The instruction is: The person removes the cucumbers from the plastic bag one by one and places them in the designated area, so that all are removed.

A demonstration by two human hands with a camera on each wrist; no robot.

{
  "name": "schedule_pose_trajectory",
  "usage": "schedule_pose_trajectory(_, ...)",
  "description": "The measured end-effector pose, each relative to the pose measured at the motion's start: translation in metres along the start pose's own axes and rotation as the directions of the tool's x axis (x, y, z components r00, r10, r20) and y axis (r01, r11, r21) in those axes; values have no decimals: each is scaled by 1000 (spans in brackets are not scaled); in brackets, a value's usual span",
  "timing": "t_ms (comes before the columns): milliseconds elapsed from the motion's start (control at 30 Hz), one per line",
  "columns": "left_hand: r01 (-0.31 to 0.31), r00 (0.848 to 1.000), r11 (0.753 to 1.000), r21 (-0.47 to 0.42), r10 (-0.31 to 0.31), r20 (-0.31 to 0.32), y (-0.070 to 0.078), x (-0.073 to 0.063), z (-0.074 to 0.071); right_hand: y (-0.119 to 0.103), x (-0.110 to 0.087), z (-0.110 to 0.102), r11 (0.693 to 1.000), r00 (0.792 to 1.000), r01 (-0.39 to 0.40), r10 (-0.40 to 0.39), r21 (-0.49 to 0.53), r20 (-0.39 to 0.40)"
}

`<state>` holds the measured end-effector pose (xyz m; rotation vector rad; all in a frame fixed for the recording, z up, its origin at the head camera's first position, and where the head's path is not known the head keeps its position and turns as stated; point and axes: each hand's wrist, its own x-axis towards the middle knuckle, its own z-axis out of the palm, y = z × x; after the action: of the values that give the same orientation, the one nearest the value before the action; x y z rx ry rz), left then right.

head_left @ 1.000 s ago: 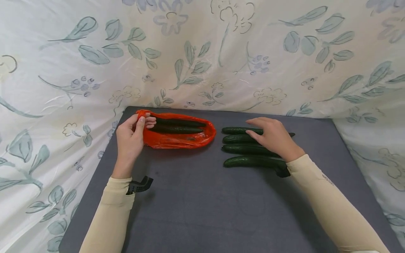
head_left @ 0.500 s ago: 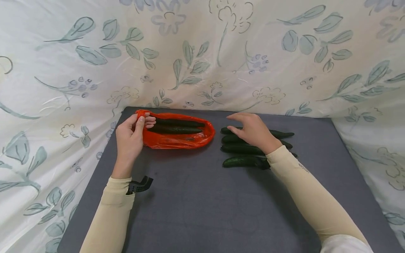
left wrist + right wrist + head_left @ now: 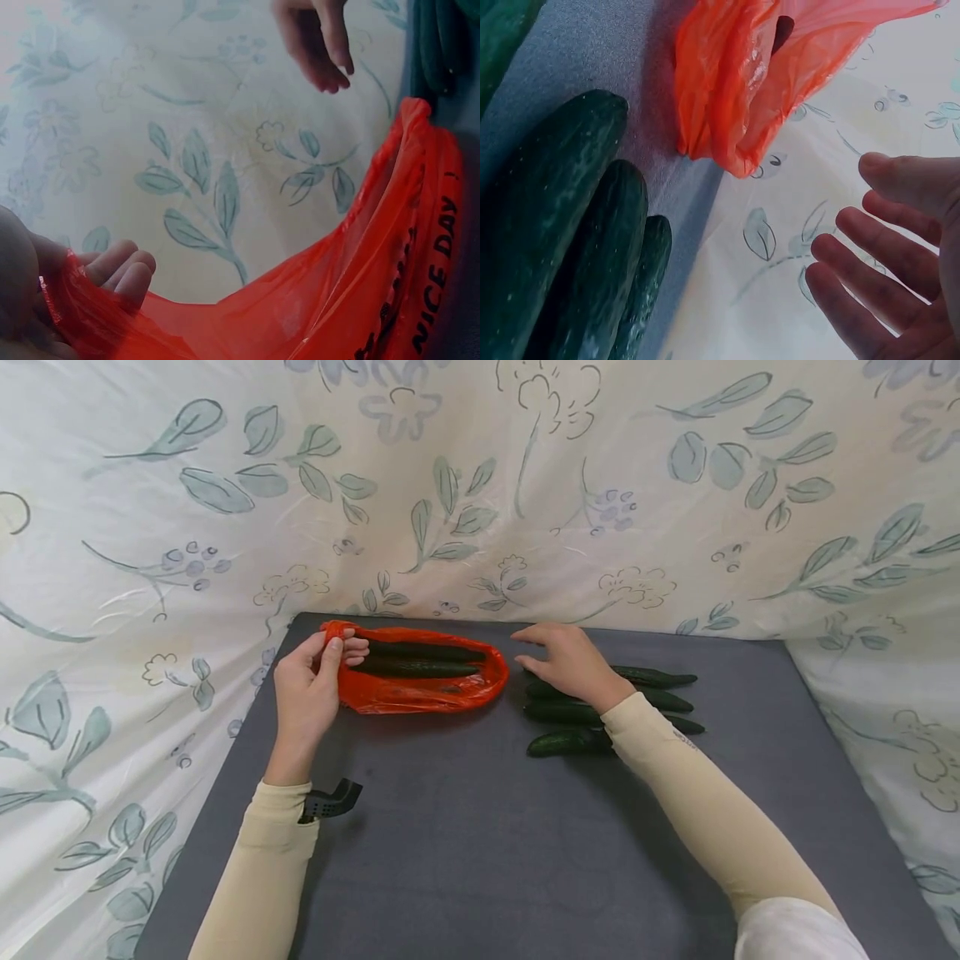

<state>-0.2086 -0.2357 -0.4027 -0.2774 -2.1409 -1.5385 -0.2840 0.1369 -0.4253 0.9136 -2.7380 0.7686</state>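
My left hand (image 3: 309, 681) pinches the rim of a red plastic bag (image 3: 420, 700) at its left end, thumb against fingers. In the head view the bag lies with its mouth facing up, and dark green cucumbers (image 3: 420, 669) lie inside. Printed letters show on the bag (image 3: 431, 262) in the left wrist view. My right hand (image 3: 570, 662) hovers above the left ends of several loose cucumbers (image 3: 562, 713), just right of the bag. Its fingers (image 3: 885, 277) are spread with nothing between them. Sleeve and hand hide parts of these cucumbers.
The dark grey table (image 3: 450, 843) carries everything. A floral curtain (image 3: 465, 527) hangs right behind its back edge. A black strap mount (image 3: 332, 799) sticks out from the left wrist.
My right hand has moved left over the loose cucumbers towards the bag, uncovering their right ends. The left hand and bag stay in place.
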Motion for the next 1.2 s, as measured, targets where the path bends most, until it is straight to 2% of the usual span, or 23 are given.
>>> schedule_pose_trajectory(367,19,1000,1000,3,-19,-2,0,-1,1,-12,27,16,1000,995,1,-1,9,98)
schedule_pose_trajectory(700,12,1000,1000,2,-12,3,-1,0,2,-19,49,35,998,992,27,-33,52,121)
schedule_pose_trajectory(1200,21,1000,1000,-2,-21,4,-4,-2,3,-26,74,69,999,981,11,-21,52,195)
